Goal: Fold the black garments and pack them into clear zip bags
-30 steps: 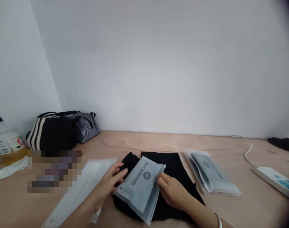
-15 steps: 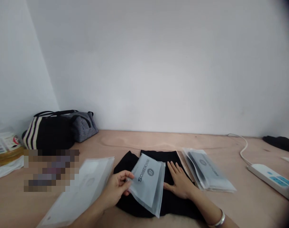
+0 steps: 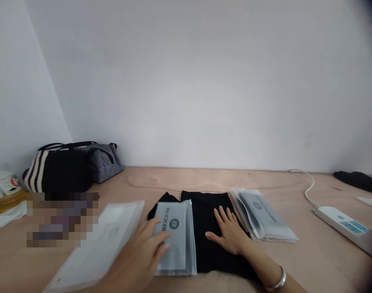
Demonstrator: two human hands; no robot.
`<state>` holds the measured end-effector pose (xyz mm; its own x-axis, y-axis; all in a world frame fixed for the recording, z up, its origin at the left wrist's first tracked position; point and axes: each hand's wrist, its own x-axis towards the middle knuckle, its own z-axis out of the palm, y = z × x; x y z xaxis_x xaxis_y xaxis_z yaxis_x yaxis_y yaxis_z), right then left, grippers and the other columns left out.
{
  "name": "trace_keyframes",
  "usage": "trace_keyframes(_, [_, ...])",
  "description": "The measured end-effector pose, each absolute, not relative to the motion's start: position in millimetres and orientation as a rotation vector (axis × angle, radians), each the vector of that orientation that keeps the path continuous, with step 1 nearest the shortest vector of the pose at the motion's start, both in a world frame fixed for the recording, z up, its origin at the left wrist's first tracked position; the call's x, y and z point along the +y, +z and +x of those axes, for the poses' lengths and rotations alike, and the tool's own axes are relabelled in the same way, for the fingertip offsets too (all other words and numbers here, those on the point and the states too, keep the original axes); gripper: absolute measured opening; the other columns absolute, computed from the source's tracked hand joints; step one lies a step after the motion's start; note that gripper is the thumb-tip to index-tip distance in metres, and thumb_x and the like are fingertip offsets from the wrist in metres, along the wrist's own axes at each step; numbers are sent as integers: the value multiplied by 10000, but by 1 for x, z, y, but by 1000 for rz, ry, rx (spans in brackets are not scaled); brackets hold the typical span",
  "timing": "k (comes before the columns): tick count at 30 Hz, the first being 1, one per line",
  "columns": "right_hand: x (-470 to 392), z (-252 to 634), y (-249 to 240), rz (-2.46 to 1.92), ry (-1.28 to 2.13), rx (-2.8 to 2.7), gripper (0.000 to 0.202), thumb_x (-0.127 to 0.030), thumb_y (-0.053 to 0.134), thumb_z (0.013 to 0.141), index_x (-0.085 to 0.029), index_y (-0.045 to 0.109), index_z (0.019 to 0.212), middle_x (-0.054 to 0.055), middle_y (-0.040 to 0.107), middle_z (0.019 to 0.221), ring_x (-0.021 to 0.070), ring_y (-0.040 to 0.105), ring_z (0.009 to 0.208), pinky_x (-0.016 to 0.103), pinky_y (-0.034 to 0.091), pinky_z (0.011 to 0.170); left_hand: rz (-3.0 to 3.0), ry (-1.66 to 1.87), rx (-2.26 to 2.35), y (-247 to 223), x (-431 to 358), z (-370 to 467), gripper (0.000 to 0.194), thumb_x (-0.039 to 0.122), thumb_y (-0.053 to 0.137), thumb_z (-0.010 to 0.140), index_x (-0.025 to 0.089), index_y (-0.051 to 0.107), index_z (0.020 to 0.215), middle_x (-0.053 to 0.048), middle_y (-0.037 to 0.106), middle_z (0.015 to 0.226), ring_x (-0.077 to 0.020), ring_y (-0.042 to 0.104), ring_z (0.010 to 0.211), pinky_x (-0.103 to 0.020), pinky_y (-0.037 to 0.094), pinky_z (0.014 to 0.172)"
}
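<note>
A black garment [image 3: 206, 244] lies flat at the front middle of the table. My right hand [image 3: 230, 234] rests on it with the fingers spread; a silver bangle is on that wrist. On the garment's left part lies a frosted zip bag [image 3: 176, 252] with ROCKBROS lettering. Over its left edge is my left hand [image 3: 147, 248], slightly blurred, its fingers apart and not closed on the bag. Left of it lies a larger, paler frosted bag [image 3: 103, 240]. Several filled frosted bags [image 3: 263, 217] are stacked right of the garment.
Black and striped bags [image 3: 66, 171] stand against the wall at the back left, beside a bottle of yellow liquid [image 3: 5, 187]. A white power strip [image 3: 344, 224] with its cable lies at the right. Dark cloth [image 3: 359, 181] is at the far right.
My left hand has let go of the printed bag, which now lies straighter and further left on the garment. My right hand stays on the garment. The view has shifted slightly.
</note>
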<state>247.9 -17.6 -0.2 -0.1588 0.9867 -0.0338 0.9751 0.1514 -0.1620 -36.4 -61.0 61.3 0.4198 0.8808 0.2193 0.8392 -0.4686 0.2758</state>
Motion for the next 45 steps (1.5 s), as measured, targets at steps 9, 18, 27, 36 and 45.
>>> trace_keyframes(9, [-16,252,-4,-1959,278,-2311,936,-747,275,699,-95,187,1365,169,105,1420,368,20,1278,494,113,1013,2691,311,1587,23,-1,21,573,528,196,877,211,239,1352,-101,202,1418,-310,111,1293,-568,80,994])
trace_keyframes(18, [16,222,35,-1730,721,-1824,209,-321,484,795,-159,597,865,94,629,919,197,599,848,288,438,750,2712,341,1638,10,-3,17,506,479,172,899,263,207,1356,-57,198,1424,-296,95,1298,-580,55,990])
trace_keyframes(27, [70,168,9,-1805,1215,-1518,288,-362,432,864,-130,536,1001,58,591,918,142,587,713,296,488,605,2686,357,1633,9,-2,17,472,384,192,905,249,217,1356,-57,214,1419,-292,130,1293,-597,37,986])
trace_keyframes(36, [48,168,11,-1730,1357,-1412,163,-267,467,824,-129,534,768,-28,531,569,69,473,398,181,365,366,2665,356,1637,11,-2,18,458,364,211,901,259,252,1345,-64,237,1412,-294,144,1289,-616,49,971])
trace_keyframes(45, [16,170,13,-1630,1448,-1460,192,-167,462,714,-186,397,535,-96,396,349,49,345,214,155,180,220,2663,366,1668,7,-2,20,453,352,239,893,266,274,1336,-55,254,1406,-304,175,1279,-620,47,966])
